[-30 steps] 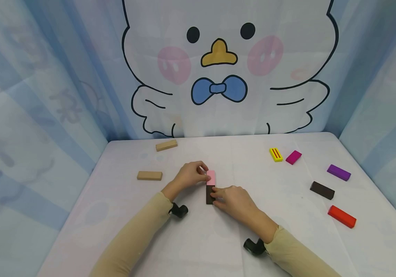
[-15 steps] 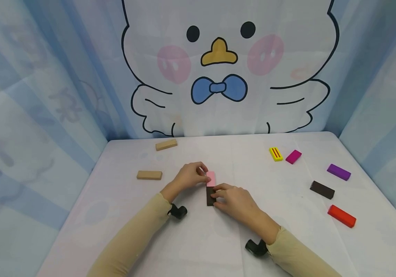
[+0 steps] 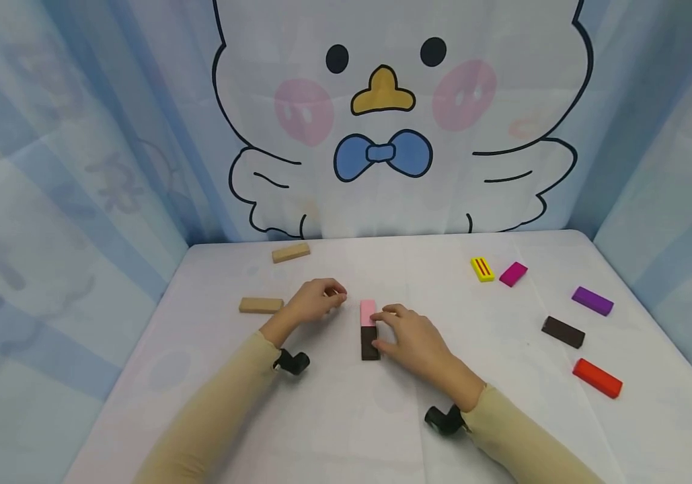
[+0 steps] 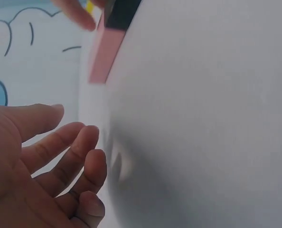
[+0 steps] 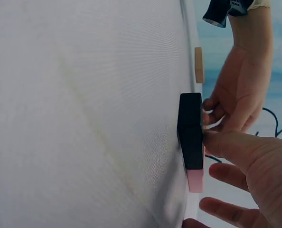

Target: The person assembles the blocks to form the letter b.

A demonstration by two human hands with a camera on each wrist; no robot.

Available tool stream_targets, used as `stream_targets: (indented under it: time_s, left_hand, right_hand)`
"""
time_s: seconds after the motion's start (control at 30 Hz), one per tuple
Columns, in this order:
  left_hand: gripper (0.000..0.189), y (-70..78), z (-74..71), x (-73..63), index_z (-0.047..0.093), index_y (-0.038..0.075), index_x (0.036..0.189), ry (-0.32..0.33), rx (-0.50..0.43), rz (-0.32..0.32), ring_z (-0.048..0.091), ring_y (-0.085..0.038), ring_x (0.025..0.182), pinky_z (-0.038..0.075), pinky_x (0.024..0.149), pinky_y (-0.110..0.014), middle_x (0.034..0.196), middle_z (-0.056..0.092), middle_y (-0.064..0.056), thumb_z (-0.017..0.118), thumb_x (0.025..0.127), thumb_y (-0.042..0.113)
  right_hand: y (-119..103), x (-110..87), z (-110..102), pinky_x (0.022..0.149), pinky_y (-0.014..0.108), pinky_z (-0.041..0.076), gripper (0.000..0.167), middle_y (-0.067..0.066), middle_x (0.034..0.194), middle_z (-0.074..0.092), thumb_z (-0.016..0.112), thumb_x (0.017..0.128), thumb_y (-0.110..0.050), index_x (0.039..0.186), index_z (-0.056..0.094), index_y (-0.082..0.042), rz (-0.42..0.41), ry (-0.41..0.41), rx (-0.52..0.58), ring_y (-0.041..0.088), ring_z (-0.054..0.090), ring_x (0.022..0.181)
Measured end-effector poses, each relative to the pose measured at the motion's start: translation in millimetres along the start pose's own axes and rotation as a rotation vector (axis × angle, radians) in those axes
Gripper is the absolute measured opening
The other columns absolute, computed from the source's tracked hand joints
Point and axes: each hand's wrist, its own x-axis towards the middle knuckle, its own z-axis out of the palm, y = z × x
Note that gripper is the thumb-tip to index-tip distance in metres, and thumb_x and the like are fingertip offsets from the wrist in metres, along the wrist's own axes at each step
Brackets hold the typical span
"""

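A pink block (image 3: 367,310) and a dark brown block (image 3: 369,345) lie end to end on the white table in the head view, the pink one farther away. My right hand (image 3: 416,341) is just right of them, its thumb by the dark block's edge and its index fingertip by the pink one; whether they touch is hard to tell. In the right wrist view its fingers (image 5: 231,211) are spread and grip nothing. Left of the pair, my left hand (image 3: 314,300) hovers apart from the blocks, fingers loosely bent around nothing.
Two plain wooden blocks (image 3: 261,306) lie at the left. Over on the right are a striped yellow block (image 3: 482,269), a magenta block (image 3: 513,274), a purple block (image 3: 592,301), another dark block (image 3: 563,332) and a red block (image 3: 597,378). A printed curtain (image 3: 382,208) stands behind the table.
My left hand has let go of the pink block and moved left. My right hand's fingers have loosened from the dark block and spread wider. The two blocks stay in line.
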Motion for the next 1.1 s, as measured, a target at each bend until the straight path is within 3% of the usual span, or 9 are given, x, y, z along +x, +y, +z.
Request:
stream_targets:
  time_s: [0.1,0.27,0.47,0.67,0.93,1.1]
  left_hand:
    - [0.026,-9.8,-17.2,-4.5,0.07,0.008,0.121,0.021,0.061,-0.024,0.063,-0.018,0.083,0.053,0.068,-0.028,0.106,0.069,-0.008,0.062,0.104,0.026]
    - [0.025,-22.7,-48.2,-18.6,0.069,0.007,0.118,0.087,0.211,-0.116,0.06,-0.022,0.09,0.053,0.076,-0.034,0.109,0.069,-0.01,0.063,0.104,0.026]
    - [0.028,-38.5,-72.2,-38.5,0.067,0.002,0.112,0.148,0.466,-0.225,0.061,-0.026,0.088,0.055,0.077,-0.04,0.103,0.067,-0.013,0.064,0.103,0.029]
    - [0.043,-47.8,-73.9,-53.4,0.066,-0.004,0.117,0.144,0.622,-0.302,0.064,-0.034,0.093,0.058,0.082,-0.048,0.109,0.064,-0.021,0.06,0.102,0.035]
    - [0.037,-45.3,-64.9,-58.5,0.068,-0.005,0.099,0.185,0.645,-0.353,0.06,-0.027,0.075,0.058,0.068,-0.044,0.092,0.062,-0.019,0.059,0.102,0.03]
    - [0.034,-45.1,-60.8,-56.4,0.07,-0.004,0.094,0.186,0.677,-0.368,0.066,-0.026,0.075,0.06,0.066,-0.042,0.085,0.068,-0.017,0.055,0.106,0.025]
  right_hand:
    - [1,1.2,1,0.095,0.056,0.055,0.044,0.014,0.139,0.063,0.08,0.091,-0.035,0.13,0.072,-0.018,-0.002,-0.023,0.001,0.038,0.065,0.118]
    - [2,2.5,1,0.097,0.056,0.055,0.043,0.013,0.14,0.064,0.079,0.092,-0.034,0.131,0.071,-0.017,-0.016,-0.041,0.008,0.039,0.063,0.122]
    - [2,3.3,0,0.099,0.057,0.054,0.044,0.011,0.143,0.063,0.078,0.093,-0.035,0.132,0.071,-0.018,0.001,-0.066,0.022,0.039,0.061,0.127]
    - [0,2.4,-1,0.101,0.054,0.054,0.041,0.006,0.137,0.069,0.078,0.092,-0.035,0.13,0.072,-0.019,0.031,-0.078,0.04,0.034,0.06,0.129]
    - [0,1.9,0,0.099,0.053,0.055,0.041,0.003,0.131,0.072,0.079,0.092,-0.034,0.129,0.073,-0.019,0.04,-0.069,0.037,0.033,0.061,0.126]
    - [0,1.5,0,0.097,0.053,0.056,0.041,0.003,0.131,0.072,0.08,0.092,-0.035,0.129,0.073,-0.02,0.039,-0.063,0.034,0.032,0.062,0.126]
